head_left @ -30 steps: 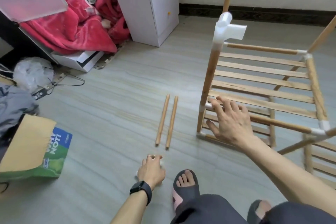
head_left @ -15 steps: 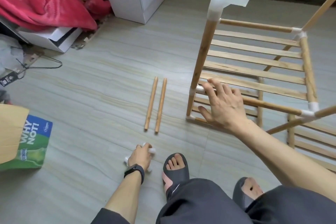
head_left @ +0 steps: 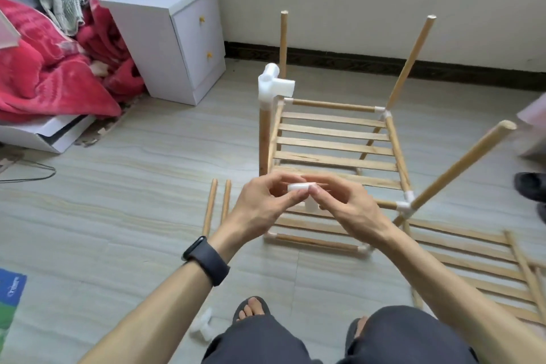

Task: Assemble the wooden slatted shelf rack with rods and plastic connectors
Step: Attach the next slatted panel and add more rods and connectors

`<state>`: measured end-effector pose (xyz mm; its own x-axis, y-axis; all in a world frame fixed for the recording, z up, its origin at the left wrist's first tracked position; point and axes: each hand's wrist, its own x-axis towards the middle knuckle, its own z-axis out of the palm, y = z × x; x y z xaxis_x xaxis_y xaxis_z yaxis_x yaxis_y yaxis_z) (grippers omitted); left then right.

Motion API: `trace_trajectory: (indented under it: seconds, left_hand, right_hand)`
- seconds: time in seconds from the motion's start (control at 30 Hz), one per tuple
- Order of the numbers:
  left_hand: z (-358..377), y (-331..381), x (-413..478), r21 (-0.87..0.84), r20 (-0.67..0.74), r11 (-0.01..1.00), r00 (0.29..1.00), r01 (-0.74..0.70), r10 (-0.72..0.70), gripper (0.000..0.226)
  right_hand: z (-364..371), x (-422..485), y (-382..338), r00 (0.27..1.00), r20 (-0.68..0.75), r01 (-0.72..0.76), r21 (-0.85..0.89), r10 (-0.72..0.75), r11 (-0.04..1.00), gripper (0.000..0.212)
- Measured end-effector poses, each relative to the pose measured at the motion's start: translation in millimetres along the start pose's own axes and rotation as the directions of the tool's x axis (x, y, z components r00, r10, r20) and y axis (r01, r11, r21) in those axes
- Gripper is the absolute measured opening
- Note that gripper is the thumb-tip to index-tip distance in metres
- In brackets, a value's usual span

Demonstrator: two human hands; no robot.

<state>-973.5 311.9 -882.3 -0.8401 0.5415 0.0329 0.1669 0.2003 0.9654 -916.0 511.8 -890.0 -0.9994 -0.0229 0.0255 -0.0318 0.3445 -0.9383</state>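
- Both hands are meeting in the head view: our left hand point(head_left: 260, 205) and right hand point(head_left: 347, 205) are pinching one white plastic connector point(head_left: 298, 186) with curled fingers, in the air in front of the half-built rack point(head_left: 334, 143).
- We are judging that turning a socket downward and pressing it straight onto a bare upright rod point(head_left: 461, 168) is working best.
- Our fingers are hiding most of the connector's sockets; the loose slatted panel point(head_left: 478, 267) is running off the right edge.
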Motion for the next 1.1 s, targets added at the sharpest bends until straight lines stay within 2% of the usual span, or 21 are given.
trace_trajectory:
  seconds: [0.1, 0.2, 0.27, 0.37, 0.47, 0.57, 0.67, 0.73, 0.87, 1.0, 1.1]
  left_hand:
    - [19, 39, 26, -0.167, 0.131, 0.986, 0.991, 0.014, 0.008, 0.034]
    - [39, 67, 48, -0.406, 0.240, 0.900, 0.969, 0.157, -0.061, 0.035]
    - [54, 84, 60, -0.468, 0.322, 0.852, 0.943, 0.232, -0.080, 0.032]
    - [74, 104, 71, -0.431, 0.381, 0.866, 0.921, 0.252, -0.078, 0.040]
    - [91, 116, 74, -0.293, 0.361, 0.942, 0.932, 0.161, -0.047, 0.036]
    - [103, 127, 73, -0.109, 0.295, 0.994, 0.955, 0.026, 0.007, 0.018]
    - [106, 141, 76, 0.022, 0.306, 0.998, 0.951, -0.054, 0.045, 0.022]
    - [107, 152, 79, 0.080, 0.343, 0.992, 0.937, -0.098, 0.065, 0.024]
    - [112, 173, 91, 0.071, 0.353, 0.983, 0.926, -0.170, 0.135, 0.021]
    - [123, 190, 105, 0.074, 0.307, 0.972, 0.933, -0.221, 0.189, 0.027]
    - [136, 190, 114, -0.005, 0.242, 0.983, 0.953, -0.186, 0.181, 0.034]
  right_hand:
    - [-40, -21, -21, 0.990, -0.140, 0.041, 0.144, -0.021, 0.989, 0.038]
    - [-75, -41, -35, 0.952, -0.301, 0.116, 0.189, -0.055, 0.975, 0.032]
    - [-91, -51, -40, 0.924, -0.377, 0.145, 0.188, -0.065, 0.971, 0.027]
    - [-110, -66, -44, 0.867, -0.493, 0.155, 0.125, -0.074, 0.980, 0.021]
    - [-126, -77, -43, 0.825, -0.558, 0.142, 0.048, -0.091, 0.989, 0.020]
    - [-135, -84, -41, 0.856, -0.512, 0.087, 0.017, -0.066, 0.996, 0.025]
    - [-144, -87, -43, 0.880, -0.472, 0.086, 0.031, -0.061, 0.996, 0.031]
    - [-153, -87, -45, 0.888, -0.450, 0.087, -0.028, -0.090, 0.996, 0.029]
    - [-165, -86, -51, 0.927, -0.350, 0.119, -0.076, -0.138, 0.990, 0.028]
    - [-180, -89, -58, 0.877, -0.387, 0.149, -0.345, -0.285, 0.927, 0.030]
    - [-198, -88, -55, 0.855, -0.433, 0.135, -0.347, -0.286, 0.928, 0.028]
